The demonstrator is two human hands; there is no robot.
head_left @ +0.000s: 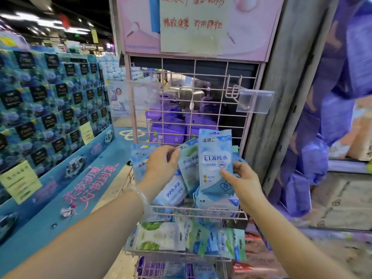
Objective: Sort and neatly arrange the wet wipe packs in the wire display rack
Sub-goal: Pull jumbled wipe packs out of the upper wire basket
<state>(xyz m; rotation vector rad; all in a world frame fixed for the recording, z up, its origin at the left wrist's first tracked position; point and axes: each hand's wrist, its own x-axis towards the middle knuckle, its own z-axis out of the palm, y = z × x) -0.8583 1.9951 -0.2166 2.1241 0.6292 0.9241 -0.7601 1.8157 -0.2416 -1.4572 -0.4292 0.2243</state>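
Observation:
A pink wire display rack stands in front of me, with baskets of wet wipe packs. My right hand grips a blue "EDI" pack by its lower right corner and holds it upright over the upper basket. My left hand pinches the top of a green and blue pack that leans tilted in that basket. A "999" pack lies slanted below it. The lower basket holds several green and blue packs lying in disorder.
A clear plastic label holder juts out from the rack at upper right. A wall of blue tissue packs fills the left. A grey post and purple hanging bags stand close on the right.

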